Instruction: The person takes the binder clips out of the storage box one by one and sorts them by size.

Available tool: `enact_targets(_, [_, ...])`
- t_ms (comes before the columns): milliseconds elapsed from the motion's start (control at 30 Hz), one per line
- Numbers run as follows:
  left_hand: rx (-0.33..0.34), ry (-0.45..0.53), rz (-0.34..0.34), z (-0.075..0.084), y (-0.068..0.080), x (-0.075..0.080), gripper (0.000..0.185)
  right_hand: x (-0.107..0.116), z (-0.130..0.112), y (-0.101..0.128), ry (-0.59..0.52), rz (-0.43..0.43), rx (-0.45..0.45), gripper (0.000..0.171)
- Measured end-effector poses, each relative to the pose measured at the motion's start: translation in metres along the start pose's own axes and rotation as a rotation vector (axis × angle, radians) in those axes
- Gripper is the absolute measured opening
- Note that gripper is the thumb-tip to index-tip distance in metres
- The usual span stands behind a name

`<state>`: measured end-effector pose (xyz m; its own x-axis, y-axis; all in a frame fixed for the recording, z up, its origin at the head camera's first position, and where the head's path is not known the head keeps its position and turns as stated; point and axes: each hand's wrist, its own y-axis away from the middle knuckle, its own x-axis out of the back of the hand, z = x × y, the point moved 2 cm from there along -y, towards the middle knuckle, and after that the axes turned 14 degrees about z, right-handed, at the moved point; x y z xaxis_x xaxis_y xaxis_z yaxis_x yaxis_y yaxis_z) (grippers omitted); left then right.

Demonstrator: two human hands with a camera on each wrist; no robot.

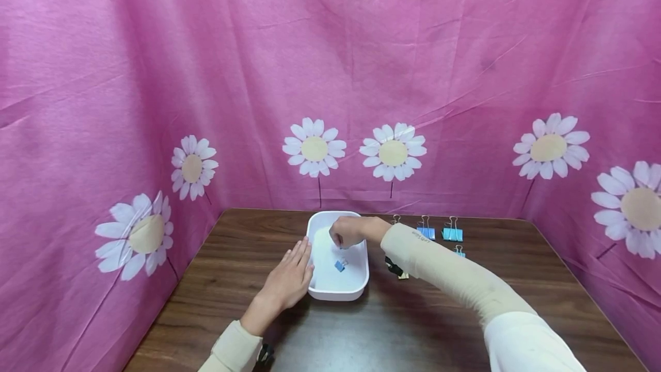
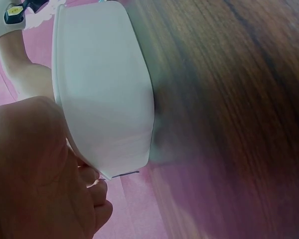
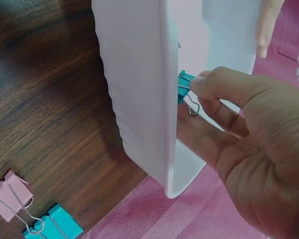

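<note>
**Clip held over the white tub**

While your left hand lies flat with straight fingers against the left wall of the white rectangular plastic tub, your right hand hangs over the tub's far end, in the lower middle of the head view. Your right hand's thumb and fingers are curled, pinching a small teal metal binder clip by its wire handle; the right wrist view shows that clip just inside the tub's rim, near the middle of the frame. Another small blue binder clip lies on the tub's floor, below your right hand in the head view. The tub stands on the dark brown wooden desk. To the right of the tub in the head view, a row of blue binder clips lies on the desk near the pink flowered cloth backdrop. At the lower left of the right wrist view a pink binder clip lies touching a teal one.
</note>
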<state>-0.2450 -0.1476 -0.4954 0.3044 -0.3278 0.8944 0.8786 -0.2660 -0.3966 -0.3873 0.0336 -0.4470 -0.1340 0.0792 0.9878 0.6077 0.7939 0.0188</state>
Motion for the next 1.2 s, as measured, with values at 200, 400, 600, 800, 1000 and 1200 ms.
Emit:
enact_targets(200, [0.002, 0.007, 0.007, 0.0, -0.001, -0.001, 0.058, 0.001, 0.0, 0.002, -0.011, 0.027, 0.063, 0.017])
enact_targets(400, [0.003, 0.016, 0.013, 0.001, -0.001, 0.0, 0.058, 0.002, 0.004, 0.008, -0.042, 0.091, 0.118, 0.019])
enact_targets(600, [0.012, 0.021, 0.006, -0.001, 0.0, -0.001, 0.059, 0.005, 0.004, 0.015, -0.082, 0.139, 0.167, 0.022])
enact_targets(800, [0.01, 0.019, 0.008, -0.002, 0.001, -0.004, 0.06, 0.008, 0.007, 0.023, -0.156, 0.164, 0.163, 0.018])
enact_targets(1000, [0.006, 0.017, 0.007, -0.002, 0.0, -0.005, 0.06, 0.011, 0.014, 0.035, -0.157, 0.23, 0.18, 0.018])
enact_targets(1200, [0.017, 0.018, 0.008, -0.002, 0.001, -0.005, 0.061, 0.017, 0.021, 0.049, -0.205, 0.289, 0.188, 0.014])
